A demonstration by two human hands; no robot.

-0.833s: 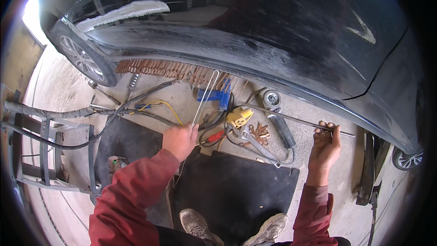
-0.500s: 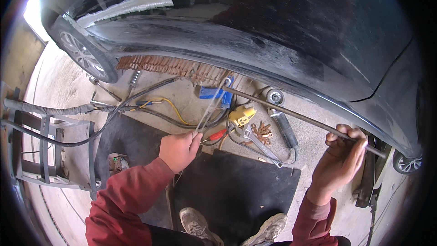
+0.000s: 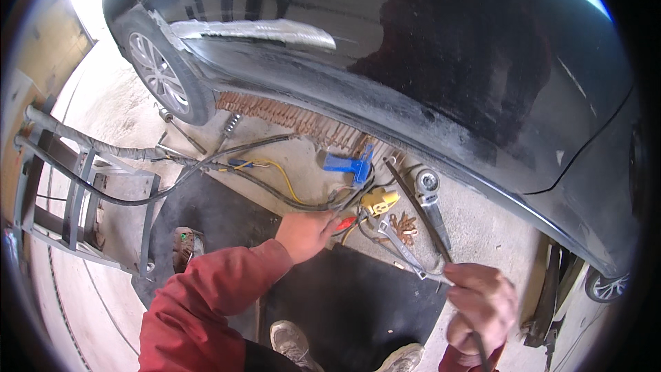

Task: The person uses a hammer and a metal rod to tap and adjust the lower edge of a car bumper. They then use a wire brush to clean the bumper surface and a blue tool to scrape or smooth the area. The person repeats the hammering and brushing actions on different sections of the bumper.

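My right hand (image 3: 484, 302) is closed around a long dark metal rod (image 3: 418, 210). The rod slants from beside the angle grinder (image 3: 428, 182) down toward me, its lower end passing below the hand. My left hand (image 3: 305, 236) is closed near the red handle (image 3: 346, 223); what it pinches is hidden. Beyond lie a blue gun-shaped tool (image 3: 350, 164), a yellow tool (image 3: 380, 201), a wrench (image 3: 403, 246) and a small heap of rusty metal pieces (image 3: 405, 229). A row of rusty tabs (image 3: 289, 117) sticks out along the car's lower sill.
The dark car (image 3: 358, 72) fills the far side, its panel scraped and patched with grey filler. A metal frame cart (image 3: 84, 200) with thick cables (image 3: 261, 143) stands at left. Black mats (image 3: 344, 289) lie under my shoes (image 3: 289, 339). A slide hammer-like rod (image 3: 186, 134) lies near the wheel.
My right hand has come down and nearer, swinging the rod to a steeper slant. The thin strand seen in my left hand no longer shows clearly. The whole view has shifted.
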